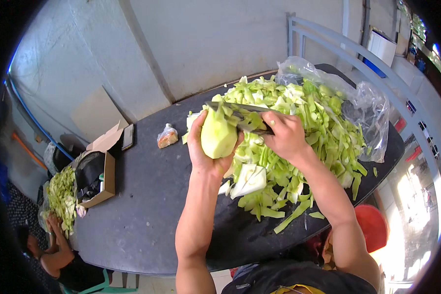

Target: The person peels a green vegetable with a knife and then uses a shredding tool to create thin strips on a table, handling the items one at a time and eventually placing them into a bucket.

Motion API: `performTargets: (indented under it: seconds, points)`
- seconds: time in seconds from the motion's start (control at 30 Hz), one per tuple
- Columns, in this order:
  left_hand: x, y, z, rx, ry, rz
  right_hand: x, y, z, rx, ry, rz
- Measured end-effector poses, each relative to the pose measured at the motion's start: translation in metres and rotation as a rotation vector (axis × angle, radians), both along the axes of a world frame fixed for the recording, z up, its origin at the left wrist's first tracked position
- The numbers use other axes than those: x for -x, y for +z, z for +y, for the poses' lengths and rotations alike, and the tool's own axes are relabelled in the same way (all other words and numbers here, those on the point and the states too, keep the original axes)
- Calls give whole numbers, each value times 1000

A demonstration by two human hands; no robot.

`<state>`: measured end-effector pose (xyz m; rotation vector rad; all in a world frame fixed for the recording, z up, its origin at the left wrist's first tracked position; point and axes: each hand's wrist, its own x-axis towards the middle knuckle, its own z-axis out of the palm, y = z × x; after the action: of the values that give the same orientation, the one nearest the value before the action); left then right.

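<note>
My left hand (202,147) cups a pale green, peeled fruit or vegetable (217,137), which looks like a green papaya or chayote. Across its top lies the dark blade of a knife (239,114), with strips of green peel stuck to the metal. The knife's handle is in my right hand (284,130). Under and behind both hands spreads a large heap of green peelings (327,139). A cut pale chunk (248,180) sits at the heap's near edge, below my left hand.
A clear plastic bag (371,121) lies behind the heap. Left on the dark table (143,228) are a small tied bag of food (167,136), a phone (128,136) and a cardboard box (108,180). Another person (58,253) handles more peelings (60,194). A red bucket (370,226) stands lower right.
</note>
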<state>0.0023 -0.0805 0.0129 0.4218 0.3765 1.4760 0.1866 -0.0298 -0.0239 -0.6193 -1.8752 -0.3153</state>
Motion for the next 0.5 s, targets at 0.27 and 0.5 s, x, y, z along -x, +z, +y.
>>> performTargets:
  seconds: [0.27, 0.5]
  points:
    - [8, -3, 10, -13, -49, -28, -13, -2, 4, 320, -190, -38]
    - [55, -63, 37, 207, 84, 651, -28, 10, -18, 622, -334, -157]
